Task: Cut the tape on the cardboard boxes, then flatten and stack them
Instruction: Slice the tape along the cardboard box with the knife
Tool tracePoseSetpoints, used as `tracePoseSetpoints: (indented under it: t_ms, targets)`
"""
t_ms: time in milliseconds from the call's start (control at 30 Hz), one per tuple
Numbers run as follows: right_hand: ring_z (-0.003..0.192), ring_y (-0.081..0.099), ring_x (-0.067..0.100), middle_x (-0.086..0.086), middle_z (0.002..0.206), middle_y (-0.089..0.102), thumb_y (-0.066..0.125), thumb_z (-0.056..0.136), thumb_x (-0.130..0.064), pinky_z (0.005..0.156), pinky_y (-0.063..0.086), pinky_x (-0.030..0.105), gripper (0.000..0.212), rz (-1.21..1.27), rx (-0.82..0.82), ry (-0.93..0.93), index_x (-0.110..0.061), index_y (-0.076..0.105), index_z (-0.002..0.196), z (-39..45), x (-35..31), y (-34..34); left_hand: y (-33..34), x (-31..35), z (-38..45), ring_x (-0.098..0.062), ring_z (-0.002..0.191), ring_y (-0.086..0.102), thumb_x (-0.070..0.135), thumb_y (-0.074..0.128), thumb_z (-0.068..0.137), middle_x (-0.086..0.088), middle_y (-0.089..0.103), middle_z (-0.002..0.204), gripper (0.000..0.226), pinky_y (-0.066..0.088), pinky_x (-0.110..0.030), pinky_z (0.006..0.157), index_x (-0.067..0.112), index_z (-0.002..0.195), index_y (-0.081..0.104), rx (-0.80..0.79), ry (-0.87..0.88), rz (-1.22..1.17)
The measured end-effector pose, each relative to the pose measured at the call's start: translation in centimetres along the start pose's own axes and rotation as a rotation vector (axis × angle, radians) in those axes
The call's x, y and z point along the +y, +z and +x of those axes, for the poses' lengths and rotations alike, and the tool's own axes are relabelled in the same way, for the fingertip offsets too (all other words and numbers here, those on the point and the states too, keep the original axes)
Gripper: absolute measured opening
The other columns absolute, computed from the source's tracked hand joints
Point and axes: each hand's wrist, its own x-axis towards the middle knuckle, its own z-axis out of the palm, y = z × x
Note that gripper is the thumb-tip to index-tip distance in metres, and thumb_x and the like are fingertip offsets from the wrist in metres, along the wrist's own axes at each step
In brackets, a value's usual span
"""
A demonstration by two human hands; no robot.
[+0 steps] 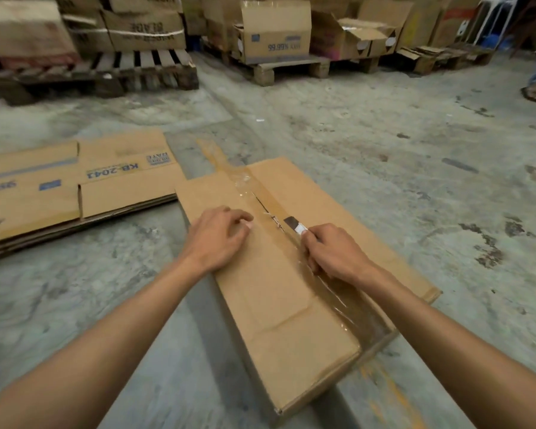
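Stained concrete floor (369,144) carries a taped box (279,320), flattened cardboard stack (75,193), and pallets (143,72).

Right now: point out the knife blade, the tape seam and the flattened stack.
knife blade (291,223), head view, dark flat of blade.
tape seam (262,198), head view, slit stretch of tape.
flattened stack (75,193), head view, top sheet.

Right hand (331,252) grips knife (294,226) on taped box (285,305); left hand (220,235) presses.

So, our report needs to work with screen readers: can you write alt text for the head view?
A person's right hand draws a small knife along the clear tape seam of a brown cardboard box on the concrete floor, left hand pressing it down. Flattened cardboard boxes are stacked at left.
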Motion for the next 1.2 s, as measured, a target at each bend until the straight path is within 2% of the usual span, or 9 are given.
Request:
tracePoseSetpoints:
  t_ms: [67,133,233,433,567,633,700,800,1200]
  targets:
    - [0.042,0.054,0.018,0.006,0.062,0.068,0.033,0.097,-0.03,0.064,0.054,0.037,0.04,-0.031,-0.074,-0.002,-0.005,0.059,0.081,1.3,-0.6,-0.5,0.3,-1.7,2.3,-0.027,0.13,0.041,0.056,0.036,0.094,-0.002,0.049,0.14,0.047,0.031,-0.045,0.109,0.038,0.135,0.05,-0.046,-0.108,0.146]
    - [0.059,0.059,0.026,0.009,0.075,0.067,0.033,0.098,-0.033,0.071,0.054,0.04,0.039,-0.124,-0.049,-0.033,-0.009,0.061,0.084,3.3,-1.4,-0.4,0.8,-2.7,3.6,-0.027,0.135,0.031,0.059,0.03,0.096,0.0,0.037,0.149,0.05,0.026,-0.045,0.108,0.04,0.142,0.039,-0.068,-0.158,0.285]
    - [0.092,0.062,0.033,0.01,0.097,0.068,0.032,0.097,-0.037,0.081,0.05,0.04,0.039,-0.221,-0.028,-0.053,-0.016,0.064,0.093,7.1,-3.1,0.4,1.2,-2.9,4.9,-0.027,0.124,0.034,0.06,0.022,0.097,0.001,0.039,0.139,0.053,0.032,-0.046,0.098,0.038,0.143,0.035,-0.026,-0.159,0.409]
    - [0.11,0.058,0.034,0.015,0.121,0.061,0.036,0.1,-0.033,0.077,0.036,0.035,0.033,-0.293,0.006,-0.06,-0.012,0.059,0.111,14.4,-7.4,2.4,2.0,-3.3,7.0,-0.025,0.109,0.042,0.051,0.031,0.098,0.0,0.043,0.122,0.041,0.036,-0.041,0.09,0.036,0.133,0.045,0.118,-0.191,0.34]
    - [0.11,0.058,0.034,0.014,0.122,0.061,0.041,0.096,-0.028,0.081,0.04,0.036,0.032,-0.336,0.03,-0.026,-0.01,0.06,0.114,17.5,-8.8,2.7,2.7,-3.0,6.6,-0.024,0.119,0.038,0.049,0.027,0.098,-0.001,0.042,0.128,0.044,0.032,-0.04,0.098,0.034,0.137,0.041,0.157,-0.15,0.365]
    - [0.111,0.059,0.034,0.015,0.123,0.062,0.043,0.094,-0.025,0.083,0.043,0.036,0.03,-0.344,0.043,-0.016,-0.01,0.061,0.113,18.7,-9.5,3.2,2.8,-3.6,7.0,-0.025,0.144,0.018,0.05,0.022,0.099,-0.004,0.028,0.153,0.052,0.013,-0.045,0.117,0.034,0.149,0.027,0.095,-0.177,0.356]
    - [0.112,0.059,0.035,0.017,0.123,0.062,0.044,0.093,-0.024,0.084,0.044,0.036,0.031,-0.366,0.052,-0.017,-0.008,0.06,0.115,19.2,-9.8,3.5,3.1,-4.1,7.5,-0.021,0.151,-0.003,0.051,0.015,0.1,0.001,0.005,0.164,0.058,-0.003,-0.049,0.12,0.034,0.155,0.011,0.011,-0.211,0.331]
    - [0.112,0.058,0.037,0.019,0.124,0.06,0.043,0.094,-0.024,0.084,0.043,0.037,0.033,-0.353,0.036,-0.009,-0.006,0.058,0.117,19.5,-9.9,3.4,3.3,-4.2,7.7,-0.019,0.151,-0.009,0.051,0.013,0.1,0.003,-0.003,0.164,0.059,-0.004,-0.05,0.12,0.033,0.156,0.004,-0.012,-0.207,0.325]
    - [0.124,0.052,0.033,0.015,0.136,0.054,0.047,0.095,-0.029,0.093,0.043,0.038,0.041,-0.463,-0.068,0.006,-0.007,0.05,0.129,20.0,-11.9,2.8,2.9,-4.0,7.7,-0.021,0.151,-0.007,0.048,0.016,0.1,0.003,0.0,0.164,0.059,-0.002,-0.052,0.119,0.031,0.156,0.007,-0.013,-0.208,0.295]
